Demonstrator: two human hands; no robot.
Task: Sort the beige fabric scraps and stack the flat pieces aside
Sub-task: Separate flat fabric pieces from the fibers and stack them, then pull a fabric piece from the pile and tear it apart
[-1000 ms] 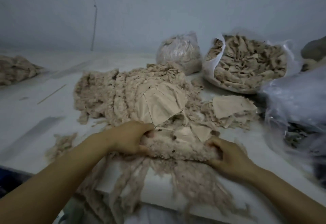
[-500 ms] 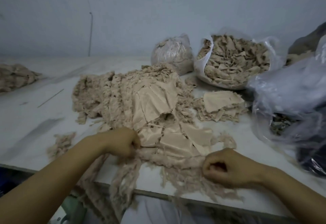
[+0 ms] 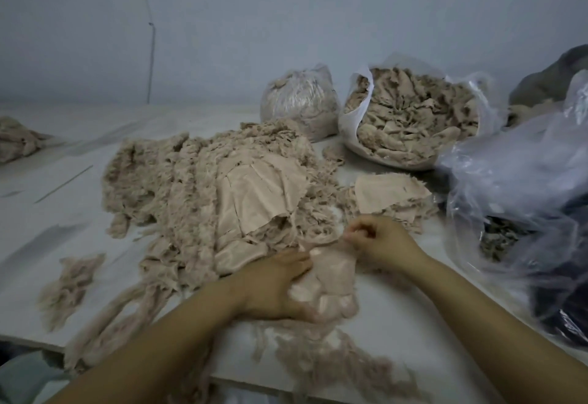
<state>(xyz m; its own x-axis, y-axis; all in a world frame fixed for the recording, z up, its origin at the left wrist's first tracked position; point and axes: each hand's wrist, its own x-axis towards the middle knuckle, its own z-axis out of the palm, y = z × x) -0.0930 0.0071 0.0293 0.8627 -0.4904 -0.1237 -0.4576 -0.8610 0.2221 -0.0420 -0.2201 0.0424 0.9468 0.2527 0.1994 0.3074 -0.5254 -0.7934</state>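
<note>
Near table (image 3: 413,324) edge, our left hand (image 3: 273,289) gripped a bunch of flat beige scraps (image 3: 327,286); right hand (image 3: 378,241) pinched its top corner. Flat stack (image 3: 389,192) lay beside main pile (image 3: 203,187).

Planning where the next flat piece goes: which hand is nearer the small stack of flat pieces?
Right. The right hand sits just in front of the stack; the left hand lies farther toward the table's near edge.
</note>
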